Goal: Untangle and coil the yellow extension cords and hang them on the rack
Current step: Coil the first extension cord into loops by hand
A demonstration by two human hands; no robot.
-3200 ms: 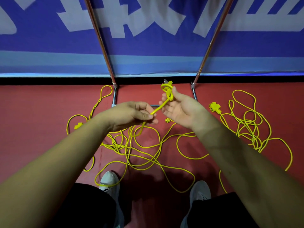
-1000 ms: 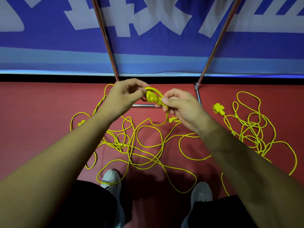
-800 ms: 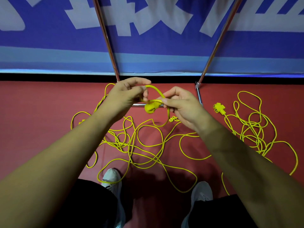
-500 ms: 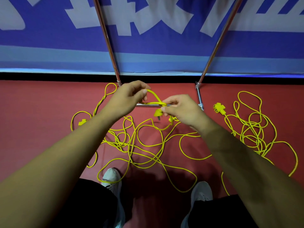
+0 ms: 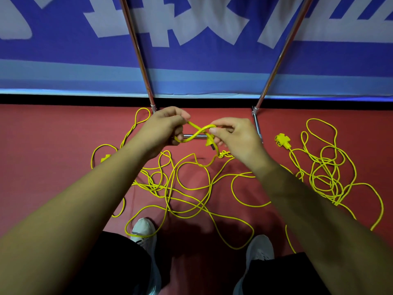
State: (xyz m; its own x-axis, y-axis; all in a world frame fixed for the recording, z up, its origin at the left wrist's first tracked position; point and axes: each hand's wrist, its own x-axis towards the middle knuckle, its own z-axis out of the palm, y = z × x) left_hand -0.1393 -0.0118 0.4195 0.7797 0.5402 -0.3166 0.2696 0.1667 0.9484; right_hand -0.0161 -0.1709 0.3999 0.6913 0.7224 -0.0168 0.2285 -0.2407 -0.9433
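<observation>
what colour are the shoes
The shoes are white, clearest in the head view.

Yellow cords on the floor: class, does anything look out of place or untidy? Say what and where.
Thin yellow extension cords lie in overlapping tangles on the red floor, with a second heap at right. The left hand and right hand pinch a crossed loop; none is coiled.

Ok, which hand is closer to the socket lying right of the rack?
Right. The right hand is just left of the socket; the left hand is farther left, past the right hand.
</observation>
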